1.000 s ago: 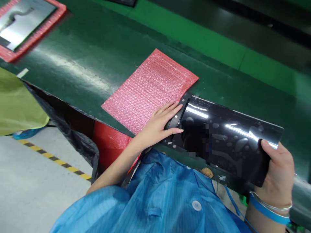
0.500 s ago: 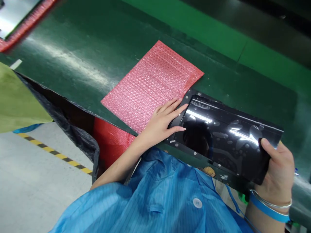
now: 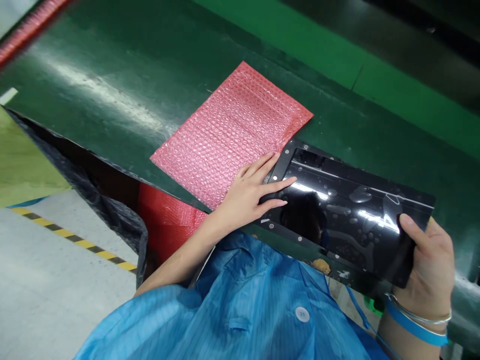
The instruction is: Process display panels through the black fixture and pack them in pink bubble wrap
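Between 3 and 4 o'clock from the middle of the view, a glossy black panel [image 3: 348,210] slants across the near side of a green bench [image 3: 127,100]. Bright reflections and bubble-like marks show on its dark face, and small pale round spots dot its frame. At the panel's 4 o'clock end, the right hand [image 3: 427,255] grips it, thumb on the upper face and the other fingers passing behind the end. A blue band [image 3: 414,327] circles that wrist.

Close to the middle of the view, the left hand [image 3: 249,195] is open with fingers spread, thumb and forefinger reaching over the panel's 10 o'clock end; how firmly it presses, I cannot tell.

Toward 12 o'clock, pink bubble wrap [image 3: 228,132] lies flat on the bench, just beside the panel's end and partly hidden by the left hand. Toward 8 o'clock, red bubble wrap [image 3: 165,220] sits below the bench edge, near a crumpled black sheet [image 3: 116,220]. At 6 o'clock spreads a blue garment [image 3: 225,310] with 1 white button [image 3: 302,314] in sight.
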Action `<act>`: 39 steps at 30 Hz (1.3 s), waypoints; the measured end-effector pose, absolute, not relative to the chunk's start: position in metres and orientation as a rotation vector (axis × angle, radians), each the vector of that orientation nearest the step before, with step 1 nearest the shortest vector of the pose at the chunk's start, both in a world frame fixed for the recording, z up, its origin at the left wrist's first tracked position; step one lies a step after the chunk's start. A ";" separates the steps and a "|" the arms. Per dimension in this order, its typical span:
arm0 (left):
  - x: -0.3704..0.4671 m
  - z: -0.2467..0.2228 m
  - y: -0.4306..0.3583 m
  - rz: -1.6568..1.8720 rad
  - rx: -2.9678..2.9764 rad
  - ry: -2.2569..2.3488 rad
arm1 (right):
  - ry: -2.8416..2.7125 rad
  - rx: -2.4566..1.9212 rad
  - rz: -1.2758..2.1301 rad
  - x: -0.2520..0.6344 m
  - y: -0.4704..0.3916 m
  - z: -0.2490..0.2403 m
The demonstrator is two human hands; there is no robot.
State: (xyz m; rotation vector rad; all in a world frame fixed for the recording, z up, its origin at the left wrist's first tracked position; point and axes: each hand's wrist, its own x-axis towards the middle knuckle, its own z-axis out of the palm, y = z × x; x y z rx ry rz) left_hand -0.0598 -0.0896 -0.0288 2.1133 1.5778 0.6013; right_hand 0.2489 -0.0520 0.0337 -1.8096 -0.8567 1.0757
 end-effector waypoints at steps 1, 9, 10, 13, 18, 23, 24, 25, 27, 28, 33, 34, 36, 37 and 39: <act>-0.060 -0.029 -0.090 0.602 2.110 1.582 | -0.852 -1.815 1.074 0.249 -0.052 0.034; -0.058 -0.030 -0.090 0.610 2.111 1.597 | -0.882 -1.830 1.084 0.243 -0.049 0.035; -0.058 -0.029 -0.090 0.608 2.107 1.600 | -0.889 -1.853 1.078 0.243 -0.048 0.035; -0.058 -0.029 -0.090 0.604 2.109 1.587 | -0.985 -1.932 1.088 0.252 -0.046 0.037; -0.058 -0.029 -0.089 0.606 2.136 1.593 | -1.687 -2.372 0.895 0.281 -0.024 0.044; -0.058 -0.021 -0.089 0.550 2.198 1.671 | -2.325 -2.565 0.516 0.284 -0.006 0.054; -0.055 -0.018 -0.089 0.550 2.215 1.704 | -2.329 -2.519 0.545 0.282 -0.005 0.054; -0.049 -0.014 -0.090 0.554 2.232 1.741 | -2.300 -2.465 0.595 0.281 -0.004 0.054; -0.031 -0.009 -0.091 0.585 2.297 1.750 | -2.184 -2.370 0.637 0.282 0.000 0.050; -0.018 -0.007 -0.091 0.596 2.349 1.692 | -2.116 -2.336 0.613 0.284 0.003 0.046; 0.061 -0.014 -0.094 0.504 2.605 1.091 | -1.911 -2.288 0.600 0.300 0.026 0.023; 0.073 -0.017 -0.095 0.484 2.635 1.022 | -1.910 -2.288 0.635 0.303 0.030 0.020; 0.090 -0.022 -0.095 0.451 2.680 0.953 | -1.935 -2.298 0.648 0.305 0.038 0.016; 0.094 -0.024 -0.095 0.438 2.695 0.944 | -1.954 -2.314 0.621 0.305 0.041 0.014; 0.098 -0.026 -0.095 0.410 2.712 0.943 | -1.990 -2.349 0.556 0.303 0.045 0.013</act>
